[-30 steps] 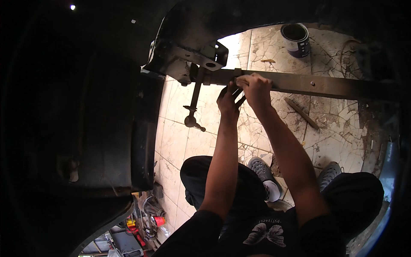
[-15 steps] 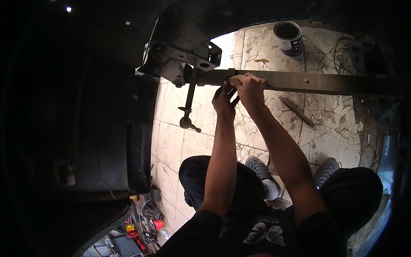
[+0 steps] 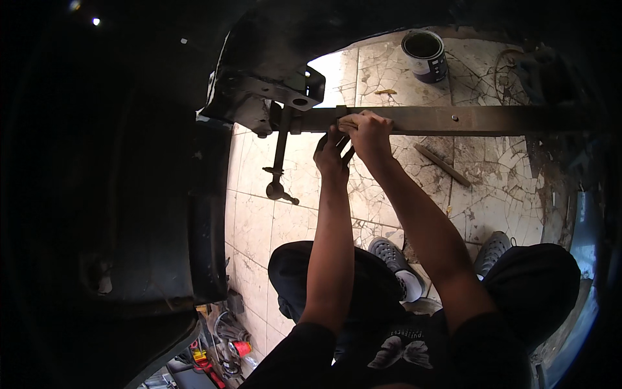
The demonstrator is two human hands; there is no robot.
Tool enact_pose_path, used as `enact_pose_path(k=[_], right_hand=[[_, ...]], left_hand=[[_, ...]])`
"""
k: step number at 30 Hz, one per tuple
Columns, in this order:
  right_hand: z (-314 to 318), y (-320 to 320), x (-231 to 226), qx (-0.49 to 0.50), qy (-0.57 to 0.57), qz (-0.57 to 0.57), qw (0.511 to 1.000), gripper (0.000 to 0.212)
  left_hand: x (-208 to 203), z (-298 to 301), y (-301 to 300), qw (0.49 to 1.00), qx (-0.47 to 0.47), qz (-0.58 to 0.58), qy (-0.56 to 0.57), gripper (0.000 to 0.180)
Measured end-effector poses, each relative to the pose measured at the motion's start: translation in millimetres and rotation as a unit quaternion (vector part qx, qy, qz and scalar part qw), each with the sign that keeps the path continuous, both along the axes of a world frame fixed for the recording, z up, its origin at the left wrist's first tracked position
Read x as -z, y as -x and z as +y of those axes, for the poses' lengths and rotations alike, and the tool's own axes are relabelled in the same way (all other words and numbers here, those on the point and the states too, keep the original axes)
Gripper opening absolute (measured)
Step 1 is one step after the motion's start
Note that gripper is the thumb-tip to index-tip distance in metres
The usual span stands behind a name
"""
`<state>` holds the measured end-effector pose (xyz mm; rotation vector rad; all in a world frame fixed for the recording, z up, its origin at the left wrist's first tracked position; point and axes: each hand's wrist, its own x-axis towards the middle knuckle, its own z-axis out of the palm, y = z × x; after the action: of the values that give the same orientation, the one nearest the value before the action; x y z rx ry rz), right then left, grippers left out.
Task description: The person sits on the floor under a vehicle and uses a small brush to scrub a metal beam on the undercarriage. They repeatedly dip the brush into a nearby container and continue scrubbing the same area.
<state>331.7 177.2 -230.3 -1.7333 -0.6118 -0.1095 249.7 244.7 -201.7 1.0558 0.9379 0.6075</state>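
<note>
A long flat steel bar (image 3: 479,122), which looks like a leaf spring, crosses in front of me. A narrow metal clip (image 3: 341,111) wraps around it. Both of my hands meet at the lower edge of the bar beside this clip. My right hand (image 3: 370,137) is closed, its thumb and fingers pinched together just right of the clip. Slightly lower and to the left, my left hand (image 3: 332,155) has its fingers curled upward, touching the right fingertips. Whatever small piece lies between the fingers is hidden. Left of my hands hangs a dark rod with a ball joint (image 3: 275,189).
Black vehicle bodywork (image 3: 142,194) fills the left side, and a drilled bracket (image 3: 285,91) juts out above the bar. On the cracked tile floor (image 3: 382,188) are an open paint can (image 3: 424,55) and a loose flat bar (image 3: 442,165). Assorted tools (image 3: 220,350) lie at lower left.
The whole scene has shifted slightly left in view as my head moved. Both hands stay at the clip, with only a small change of the fingers.
</note>
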Motion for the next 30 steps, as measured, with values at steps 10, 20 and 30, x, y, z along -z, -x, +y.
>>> enact_pose_path(k=[10,20,30], right_hand=[[-9,-3,9,-0.047,-0.025,0.002,0.999,0.011],[3,-9,-3,-0.024,0.040,-0.009,0.999,0.010],[12,-20,-7,0.015,0.047,-0.056,0.997,0.011]], left_hand=[[-4,3,2,1.000,0.007,0.012,0.008,0.041],[-18,24,1,0.993,0.034,0.110,-0.001,0.032],[-6,29,6,0.998,0.061,0.019,0.025,0.027]])
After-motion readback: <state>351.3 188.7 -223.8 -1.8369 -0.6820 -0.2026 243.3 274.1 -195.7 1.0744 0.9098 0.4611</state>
